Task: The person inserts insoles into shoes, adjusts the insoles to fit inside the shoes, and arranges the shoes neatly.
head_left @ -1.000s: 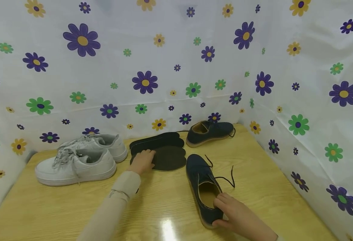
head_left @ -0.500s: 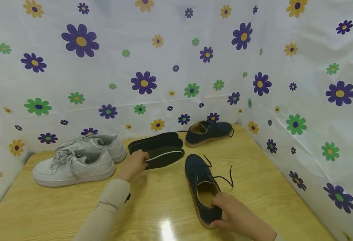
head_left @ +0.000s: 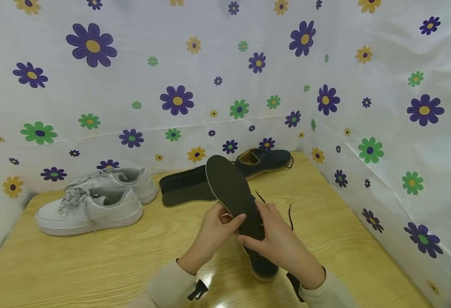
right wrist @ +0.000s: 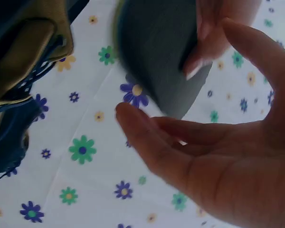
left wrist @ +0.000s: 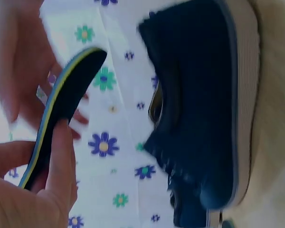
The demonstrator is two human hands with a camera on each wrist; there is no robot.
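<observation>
My left hand pinches a dark insole between thumb and fingers and holds it up over the table. A yellowish edge runs along the insole in the left wrist view. My right hand is beside the insole's lower part; in the right wrist view its thumb and fingers are spread, with a gap to the insole. Below both hands a navy lace-up shoe stands on the table, mostly hidden in the head view. Its side shows in the left wrist view.
More dark insoles lie near the back curtain. The other navy shoe stands to their right, at the back. Two white sneakers sit at the left on the wooden table. Flowered curtains border the back and sides.
My left hand has lifted one insole off the table and brought it right and nearer. My right hand has let go of the navy shoe's heel and risen beside the insole.
</observation>
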